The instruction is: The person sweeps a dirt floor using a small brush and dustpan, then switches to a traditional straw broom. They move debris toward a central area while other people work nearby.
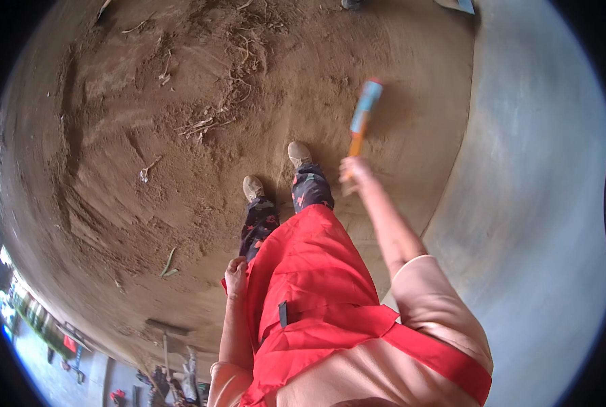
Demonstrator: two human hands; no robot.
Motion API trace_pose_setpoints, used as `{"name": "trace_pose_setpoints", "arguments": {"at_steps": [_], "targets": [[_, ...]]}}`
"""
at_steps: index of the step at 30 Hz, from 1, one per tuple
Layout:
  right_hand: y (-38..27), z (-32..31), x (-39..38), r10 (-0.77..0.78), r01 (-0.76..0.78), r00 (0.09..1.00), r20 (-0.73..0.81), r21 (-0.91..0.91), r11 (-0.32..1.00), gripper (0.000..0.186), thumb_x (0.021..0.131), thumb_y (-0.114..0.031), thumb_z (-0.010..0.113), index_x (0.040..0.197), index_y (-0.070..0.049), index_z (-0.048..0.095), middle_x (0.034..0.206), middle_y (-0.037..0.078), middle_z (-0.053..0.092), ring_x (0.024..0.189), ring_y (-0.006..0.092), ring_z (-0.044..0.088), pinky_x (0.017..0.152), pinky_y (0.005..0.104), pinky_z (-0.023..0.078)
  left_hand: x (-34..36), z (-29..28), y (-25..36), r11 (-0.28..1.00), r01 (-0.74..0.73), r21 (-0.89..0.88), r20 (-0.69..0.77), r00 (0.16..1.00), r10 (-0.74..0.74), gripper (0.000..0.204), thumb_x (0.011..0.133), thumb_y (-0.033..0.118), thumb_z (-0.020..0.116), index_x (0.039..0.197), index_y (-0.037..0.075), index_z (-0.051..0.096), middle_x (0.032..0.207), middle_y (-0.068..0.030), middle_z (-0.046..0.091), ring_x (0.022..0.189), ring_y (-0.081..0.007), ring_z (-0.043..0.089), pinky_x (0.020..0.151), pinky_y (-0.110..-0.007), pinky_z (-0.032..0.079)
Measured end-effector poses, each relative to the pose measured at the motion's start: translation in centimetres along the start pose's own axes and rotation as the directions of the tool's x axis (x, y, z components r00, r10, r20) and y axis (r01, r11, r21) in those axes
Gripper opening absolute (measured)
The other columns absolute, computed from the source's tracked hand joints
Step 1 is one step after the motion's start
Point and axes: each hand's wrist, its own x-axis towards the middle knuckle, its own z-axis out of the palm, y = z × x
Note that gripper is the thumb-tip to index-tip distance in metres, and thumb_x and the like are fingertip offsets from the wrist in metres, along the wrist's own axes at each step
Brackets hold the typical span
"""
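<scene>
My right hand point(354, 169) is wrapped round the orange grip of a long, narrow tool point(365, 108). Its far part is light blue with a red end. Motion smears it, so its exact kind cannot be made out. The tool is held out in front and to the right, over brown earth. Down by my left thigh, my left hand point(236, 275) is closed on the edge of the red apron point(309, 251) I wear; a bit of red cloth shows past the fingers.
Loose soil point(133, 122) with dry plant scraps point(204, 125) covers the floor ahead and left. A smooth grey wall point(526, 190) rises on the right. A wide-headed, long-handled tool point(167, 328) lies at lower left, near a cluster of other items. My shoes point(299, 153) stand on the earth.
</scene>
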Motion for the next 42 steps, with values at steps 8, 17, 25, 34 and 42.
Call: {"name": "trace_pose_setpoints", "arguments": {"at_steps": [8, 17, 25, 34, 42], "targets": [[-5.7, 19.5, -8.5, 0.112, 0.208, 0.722, 0.682, -0.369, 0.906, 0.047, 0.078, -0.006, 0.057, 0.123, -0.008, 0.043, 0.061, 0.003, 0.047, 0.040, 0.0085, 0.043, 0.031, 0.0260, 0.037, -6.4, 8.2, 7.8, 0.991, -0.073, -0.110, -0.154, 0.986, 0.056, 0.024, 0.084, 0.013, 0.053, 0.101, 0.000, 0.062, 0.090, -0.0069, 0.065, 0.085, -0.0136, 0.058, 0.078, -0.025, 0.045], [-7.7, 12.3, -9.1, -0.049, 0.527, 0.762, 0.646, -0.573, 0.627, 0.041, 0.083, -0.006, 0.054, 0.121, -0.013, 0.040, 0.054, -0.005, 0.038, 0.035, 0.0046, 0.034, 0.031, 0.0216, 0.030, -11.6, 11.3, 6.0, 0.951, -0.057, -0.304, -0.391, 0.918, -0.069, 0.026, 0.084, 0.014, 0.050, 0.103, 0.001, 0.061, 0.095, -0.0125, 0.066, 0.090, -0.0192, 0.062, 0.080, -0.030, 0.048], [-11.8, 2.0, -7.9, 0.131, 0.131, 0.978, 0.164, -0.965, 0.229, 0.017, 0.079, -0.012, 0.048, 0.063, -0.011, 0.042, 0.049, 0.001, 0.038, 0.034, 0.0156, 0.038, 0.030, 0.0302, 0.030, -13.9, 13.7, -2.0, 0.801, -0.022, -0.598, -0.408, 0.869, -0.281, 0.027, 0.079, 0.019, 0.053, 0.101, 0.006, 0.063, 0.089, -0.0108, 0.067, 0.086, -0.0205, 0.063, 0.077, -0.032, 0.049], [-8.5, -6.8, -0.8, 0.514, -0.329, 0.836, -0.193, -0.926, 0.187, 0.015, 0.083, -0.010, 0.044, 0.068, -0.010, 0.042, 0.047, 0.001, 0.040, 0.034, 0.0141, 0.037, 0.032, 0.0289, 0.033, -16.4, 20.3, -14.5, 0.688, -0.152, -0.710, -0.529, 0.760, -0.378, 0.023, 0.079, 0.019, 0.055, 0.096, 0.007, 0.066, 0.085, -0.0068, 0.067, 0.075, -0.0151, 0.062, 0.069, -0.029, 0.049], [-0.4, -5.3, -8.7, 0.361, 0.129, 0.927, 0.097, -0.990, -0.064, 0.016, 0.085, -0.011, 0.045, 0.069, -0.007, 0.045, 0.047, 0.003, 0.045, 0.035, 0.0172, 0.045, 0.032, 0.0305, 0.037, -21.6, 31.8, -31.9, 0.638, -0.055, -0.768, -0.538, 0.594, -0.597, 0.019, 0.083, 0.023, 0.054, 0.087, 0.005, 0.060, 0.071, -0.0051, 0.057, 0.060, -0.0166, 0.053, 0.052, -0.033, 0.043]]}}
